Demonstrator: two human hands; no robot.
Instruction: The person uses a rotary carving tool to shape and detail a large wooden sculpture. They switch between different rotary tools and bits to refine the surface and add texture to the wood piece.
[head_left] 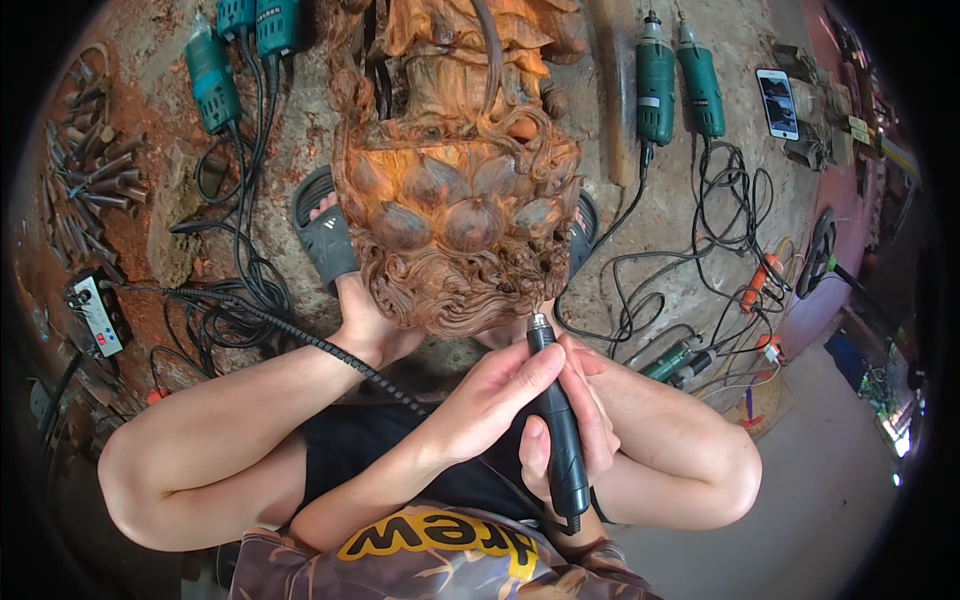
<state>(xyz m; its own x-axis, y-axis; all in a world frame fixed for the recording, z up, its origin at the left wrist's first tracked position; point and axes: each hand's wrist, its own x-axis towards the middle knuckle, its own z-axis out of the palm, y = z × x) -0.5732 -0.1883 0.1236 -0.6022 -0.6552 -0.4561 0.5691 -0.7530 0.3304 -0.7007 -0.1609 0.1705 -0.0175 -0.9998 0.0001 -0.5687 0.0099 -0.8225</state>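
At the near edge of the carved wooden lotus sculpture [455, 200], both hands [500, 395] [585, 410] clench a black rotary handpiece [558, 420]; petals look shaped, lower curls being detailed

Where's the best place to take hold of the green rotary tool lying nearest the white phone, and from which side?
Grip the green cylindrical rotary tool around its thick mid-body, coming from above with fingers across its width. It lies flat on the dusty ground, and a twin tool lies close on its left. Probably avoid the narrow silver nose at the far end and the black cord trailing from the near end.
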